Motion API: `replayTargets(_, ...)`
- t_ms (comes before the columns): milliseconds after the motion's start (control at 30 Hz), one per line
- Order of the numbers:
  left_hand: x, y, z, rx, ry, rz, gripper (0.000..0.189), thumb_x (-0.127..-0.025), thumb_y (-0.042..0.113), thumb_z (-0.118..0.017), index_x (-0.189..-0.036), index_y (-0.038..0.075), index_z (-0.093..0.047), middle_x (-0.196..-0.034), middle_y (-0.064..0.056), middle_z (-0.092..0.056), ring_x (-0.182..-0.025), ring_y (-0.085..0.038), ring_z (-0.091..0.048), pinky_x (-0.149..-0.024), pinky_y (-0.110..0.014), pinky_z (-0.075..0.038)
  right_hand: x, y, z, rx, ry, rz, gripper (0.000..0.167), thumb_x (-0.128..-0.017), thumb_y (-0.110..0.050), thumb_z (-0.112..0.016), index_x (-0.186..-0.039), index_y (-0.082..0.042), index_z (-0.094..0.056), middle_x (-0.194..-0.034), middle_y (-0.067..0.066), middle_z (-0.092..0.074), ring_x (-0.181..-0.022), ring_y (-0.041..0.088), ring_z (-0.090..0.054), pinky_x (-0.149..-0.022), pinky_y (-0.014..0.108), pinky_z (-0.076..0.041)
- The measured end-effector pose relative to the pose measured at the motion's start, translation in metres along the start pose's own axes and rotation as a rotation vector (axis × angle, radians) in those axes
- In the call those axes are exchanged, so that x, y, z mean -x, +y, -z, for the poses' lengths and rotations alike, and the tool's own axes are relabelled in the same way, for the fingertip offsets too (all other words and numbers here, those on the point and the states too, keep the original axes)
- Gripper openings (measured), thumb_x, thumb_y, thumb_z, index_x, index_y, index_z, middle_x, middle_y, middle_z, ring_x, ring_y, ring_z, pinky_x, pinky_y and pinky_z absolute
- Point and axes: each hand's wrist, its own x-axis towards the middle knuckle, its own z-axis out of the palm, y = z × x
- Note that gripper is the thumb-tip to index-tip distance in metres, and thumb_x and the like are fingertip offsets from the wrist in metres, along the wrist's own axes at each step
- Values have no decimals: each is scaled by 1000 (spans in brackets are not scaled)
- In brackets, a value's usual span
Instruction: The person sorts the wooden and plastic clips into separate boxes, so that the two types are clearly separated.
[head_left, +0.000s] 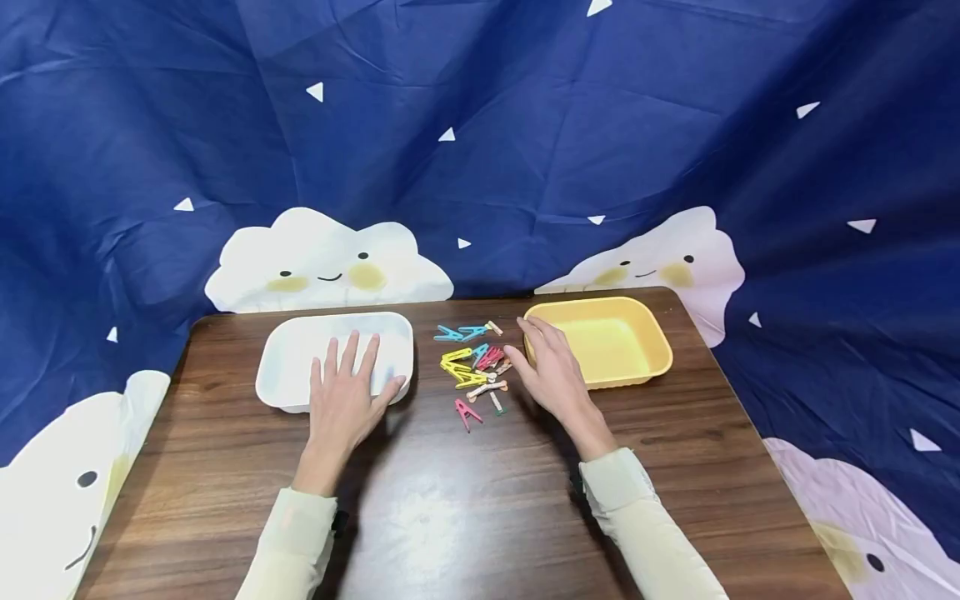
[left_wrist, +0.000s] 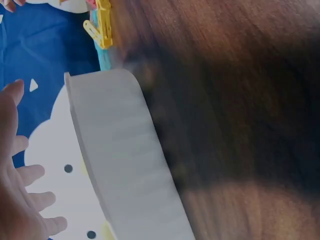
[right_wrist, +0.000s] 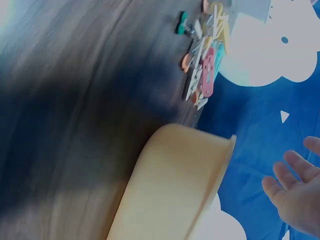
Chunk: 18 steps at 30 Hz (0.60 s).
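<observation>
My left hand (head_left: 345, 404) is held with spread fingers over the white plastic basin (head_left: 288, 362), holding nothing. At the left side of the yellow basin (head_left: 615, 346) is my right hand (head_left: 551, 371), fingers extended, also holding nothing. Between the basins lies a loose pile of small clothespins: blue ones (head_left: 450, 334) at the back, yellow ones (head_left: 456, 367) in the middle, and a pink one (head_left: 467, 413) nearest me. Among them are pale bone-shaped pieces (head_left: 487, 389). In the right wrist view a pink clothespin (right_wrist: 208, 72) lies in the pile beyond the yellow basin's outer wall (right_wrist: 170, 175).
Everything stands on a dark wooden table (head_left: 450, 517) whose far edge runs just behind the basins. A blue cloth (head_left: 495, 150) with printed clouds and small white triangles hangs behind the table and along its sides.
</observation>
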Motion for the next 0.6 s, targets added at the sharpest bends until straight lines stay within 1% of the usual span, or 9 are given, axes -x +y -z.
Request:
replayTargets(167,5,-10,0,44,52,18,83,-89,63,-63,-152,12,-45,-157,-22,-37,-143,-49,-28,-110,-70,-23,-2,-5,-8,-32,7,13,52,-100,-36,-64,-142,-6,-57,-140,16,-56,-130,33,-48,-109,47,-40)
replayTargets(300,11,-19,0,84,85,41,82,-87,60,-68,-149,10,-48,-154,-24,-39,-142,-51,-31,-109,-70,-25,-3,-10,-15,-60,8,10,46,-99,-29,-67,-138,-5,-61,-136,14,-59,-128,31,-51,-108,46,-41)
replayTargets(400,15,-25,0,117,108,61,81,-86,58,-70,-148,10,-49,-152,-26,-41,-141,-51,-32,-109,-70,-26,-3,-13,-20,-76,-2,0,43,-100,-27,-66,-137,-6,-62,-134,13,-61,-126,30,-52,-107,45,-42)
replayTargets(600,19,-34,0,160,178,92,83,-82,57,-75,-145,8,-52,-147,-26,-46,-137,-52,-36,-106,-68,-30,-3,-16,-26,-104,-7,-4,41,-100,-26,-65,-137,-8,-62,-132,11,-62,-125,29,-53,-105,45,-42)
